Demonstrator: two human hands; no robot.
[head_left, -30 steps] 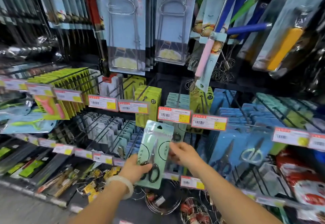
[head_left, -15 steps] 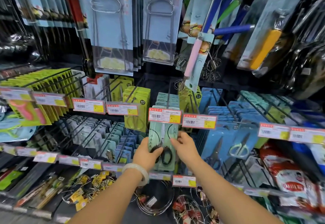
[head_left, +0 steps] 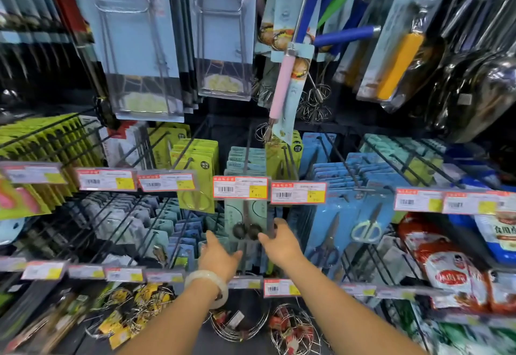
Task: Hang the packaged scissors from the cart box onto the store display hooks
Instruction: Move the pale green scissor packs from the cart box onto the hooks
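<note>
My scissors pack hangs at the display hook, both hands at its lower edge.

The store display point(head_left: 83, 215) fills my view: rows of black hooks loaded with yellow, grey and blue carded packs, with price tags point(head_left: 241, 187) along the front. The pale green scissors pack point(head_left: 245, 220) hangs upright under the middle tag, in front of a row of matching packs, black handles low on the card. My right hand point(head_left: 282, 246) pinches the pack's lower right edge, thumb in front. My left hand point(head_left: 219, 257), a pale bangle point(head_left: 208, 287) on its wrist, is spread wide beside the lower left corner; I cannot tell whether it touches.
</note>
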